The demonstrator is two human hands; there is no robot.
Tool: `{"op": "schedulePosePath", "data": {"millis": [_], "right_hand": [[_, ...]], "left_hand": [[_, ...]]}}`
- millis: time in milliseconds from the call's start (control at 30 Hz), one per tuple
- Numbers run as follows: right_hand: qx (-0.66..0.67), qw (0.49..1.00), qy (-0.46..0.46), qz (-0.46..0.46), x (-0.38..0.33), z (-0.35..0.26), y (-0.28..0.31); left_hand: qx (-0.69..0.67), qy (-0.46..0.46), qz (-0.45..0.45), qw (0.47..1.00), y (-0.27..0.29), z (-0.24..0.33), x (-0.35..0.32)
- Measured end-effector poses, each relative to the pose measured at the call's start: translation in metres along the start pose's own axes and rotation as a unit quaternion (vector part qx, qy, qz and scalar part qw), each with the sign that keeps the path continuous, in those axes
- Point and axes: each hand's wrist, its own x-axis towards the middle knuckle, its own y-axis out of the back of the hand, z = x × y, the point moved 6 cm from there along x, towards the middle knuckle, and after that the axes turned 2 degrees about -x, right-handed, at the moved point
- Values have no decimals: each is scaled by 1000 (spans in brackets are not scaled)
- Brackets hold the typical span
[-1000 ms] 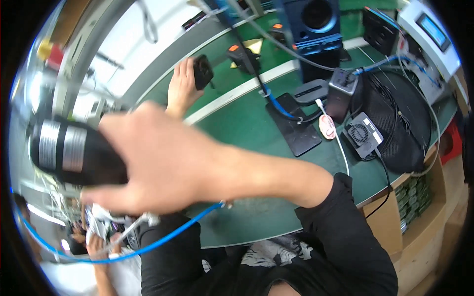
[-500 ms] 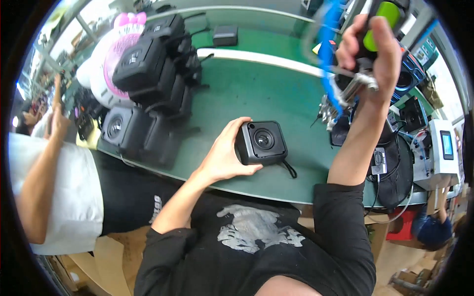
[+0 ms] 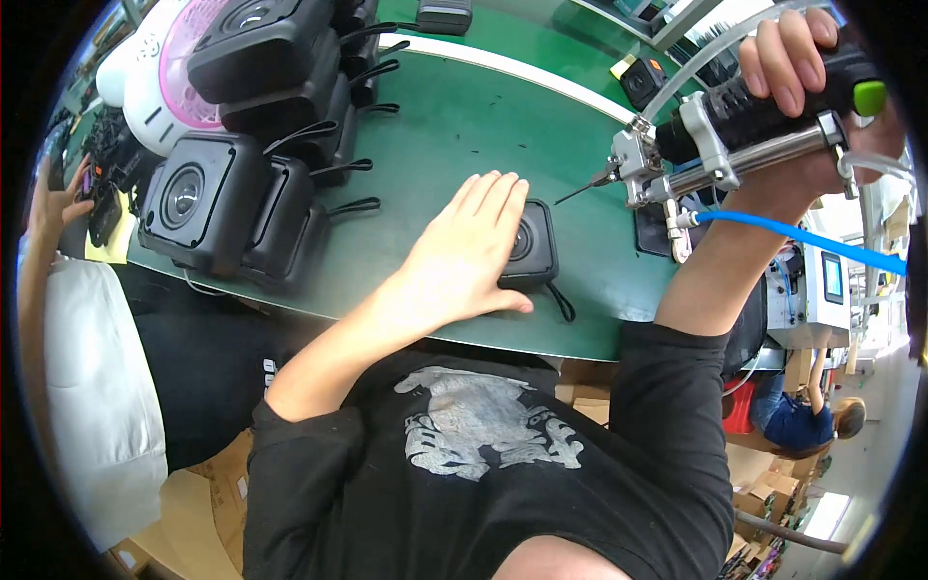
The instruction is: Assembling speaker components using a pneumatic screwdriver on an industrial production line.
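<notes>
A small black box-shaped speaker (image 3: 541, 246) with a round driver and a strap lies on the green bench in front of me. Across its left part rests my left hand (image 3: 464, 246), fingers stretched out flat and thumb apart, hiding that side. At the upper right my right hand (image 3: 788, 68) is wrapped around a black power screwdriver (image 3: 735, 111) with a green button. Its metal head and thin bit point left, the tip above the bench just right of the speaker, apart from it. A blue hose (image 3: 793, 232) runs from the tool's fittings.
Several similar black speakers (image 3: 208, 208) are stacked at the left, straps sticking out, before a white and pink object (image 3: 174, 77). A white rail (image 3: 503, 63) crosses the bench. A white box with a screen (image 3: 822, 290) stands right. Other people are at both sides.
My right hand has brought the screwdriver lower, its bit now pointing toward the speaker. My left hand has shifted from gripping the speaker's side to lying flat over it.
</notes>
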Motion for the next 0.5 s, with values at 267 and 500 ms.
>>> {"op": "schedulePosePath", "data": {"millis": [267,500], "right_hand": [[36,995,-65,-67,7,21,3],[44,990,-98,-91,-12,54,-5]], "left_hand": [[22,52,-25,998,-14,-9,4],[57,38,2,998,-14,-5,4]]}}
